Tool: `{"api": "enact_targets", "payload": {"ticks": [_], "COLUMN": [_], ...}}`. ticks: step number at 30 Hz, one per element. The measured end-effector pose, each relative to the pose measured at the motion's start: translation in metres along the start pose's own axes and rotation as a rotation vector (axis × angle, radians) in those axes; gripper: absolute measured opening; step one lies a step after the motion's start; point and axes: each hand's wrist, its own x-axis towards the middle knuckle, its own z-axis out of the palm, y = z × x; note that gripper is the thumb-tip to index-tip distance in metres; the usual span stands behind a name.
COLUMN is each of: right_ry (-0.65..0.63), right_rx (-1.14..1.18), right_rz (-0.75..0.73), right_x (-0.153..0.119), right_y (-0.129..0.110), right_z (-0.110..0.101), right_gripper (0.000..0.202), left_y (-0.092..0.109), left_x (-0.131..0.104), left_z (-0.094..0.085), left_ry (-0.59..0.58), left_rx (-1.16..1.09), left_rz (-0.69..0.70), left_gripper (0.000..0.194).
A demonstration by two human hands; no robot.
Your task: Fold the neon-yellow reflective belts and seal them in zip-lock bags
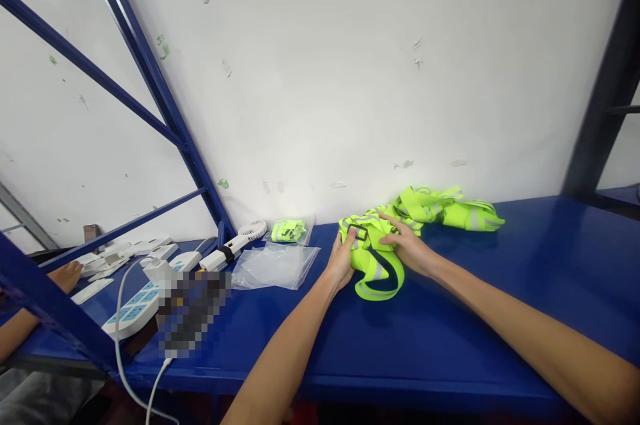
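A bundle of neon yellow reflective straps [373, 263] with silver stripes is between my two hands, just above the blue table. My left hand [342, 258] grips its left side, the thumb by a black buckle [357, 232]. On the right side of the bundle my right hand [407, 246] is closed, with fingers over the top and thumb against the front. A strap loop with a dark inner face hangs from the bundle's lower front. Behind my right hand lies a heap of more neon straps [450, 209] against the wall.
Left of my hands lie clear plastic bags [275, 266], a bagged neon bundle [289, 231] and a white handheld fan [253, 230]. Farther left are a white power strip [135, 308], cables and a blurred-out object [193, 311]. Beyond the blue frame post [170, 111] another person's hand [67, 276] shows.
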Motion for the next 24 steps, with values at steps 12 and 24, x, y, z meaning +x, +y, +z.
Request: {"api": "enact_targets", "payload": {"ticks": [12,24], "right_ry": [0.185,0.271], "right_rx": [0.307,-0.45], "right_rz": [0.096,-0.388], "right_x": [-0.001,0.002], "right_y": [-0.007,-0.01], "right_z": [0.028,0.024], "right_gripper": [0.066,0.041], "left_y": [-0.002,-0.012], "left_x": [-0.002,-0.007], "left_z": [0.014,0.022], "left_ry": [-0.059,-0.095], "left_rx": [-0.005,0.026], "left_rz": [-0.06,-0.238], "left_gripper": [0.053,0.069]}}
